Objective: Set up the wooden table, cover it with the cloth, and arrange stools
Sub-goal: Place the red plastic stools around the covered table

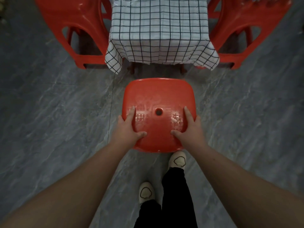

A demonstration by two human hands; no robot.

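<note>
A grey marbled tile floor (49, 120) fills most of the view. At the top stands the table, fully hidden under a white cloth with a dark grid pattern (158, 30) whose corners hang down on both near sides; only dark reddish legs (132, 68) show beneath its hem. A red plastic stool (69, 30) stands just beside the table on the left, and another red plastic stool (250, 27) just beside it on the right, both partly cut off by the frame. A third red stool (158, 96) sits near the table's front edge, seen from above, its seat moulded with a round centre hole, small flower motifs and raised Chinese characters, of which 吉祥 can be made out on the right side; the rest is too faint to read. The left hand (130, 127) and the right hand (187, 127) each clasp a side of this seat, fingers spread along the edges and thumbs pressed flat on top. Below are black trouser legs (176, 195) and two pale slippers (178, 159).
</note>
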